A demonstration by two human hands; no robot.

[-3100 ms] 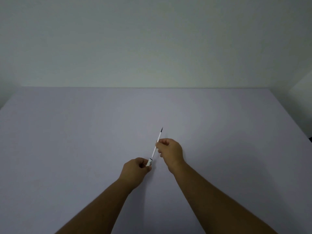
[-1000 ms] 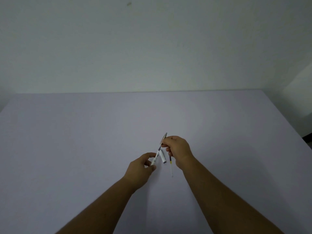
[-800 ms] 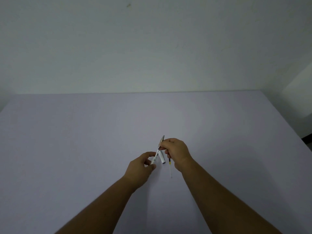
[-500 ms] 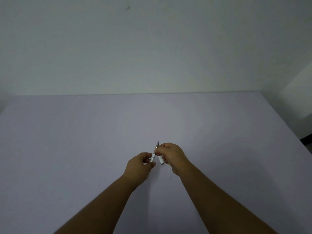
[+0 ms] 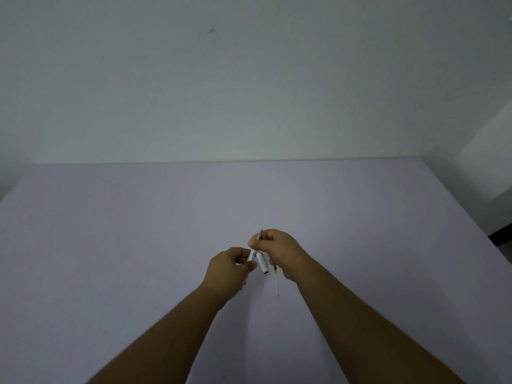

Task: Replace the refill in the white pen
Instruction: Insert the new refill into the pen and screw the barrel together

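Observation:
Both hands meet over the middle of the table. My left hand (image 5: 230, 268) pinches the white pen barrel (image 5: 251, 255), whose lower end is hidden in the fist. My right hand (image 5: 277, 249) grips the pen's front part, its grey tip (image 5: 260, 234) poking up past the fingers. A white pen cap (image 5: 262, 263) lies on the table between the hands. A thin clear refill (image 5: 276, 281) with a dark and yellow end lies just right of the cap, partly under my right hand.
A plain lilac table (image 5: 138, 245) fills the lower view and ends at a pale wall (image 5: 249, 92). Its right edge drops off near a dark gap (image 5: 500, 239).
3.1 s ago the right hand pulled a long thin refill out of the barrel. Since then a refill and the cap lie on the table, and both hands have closed together on the pen.

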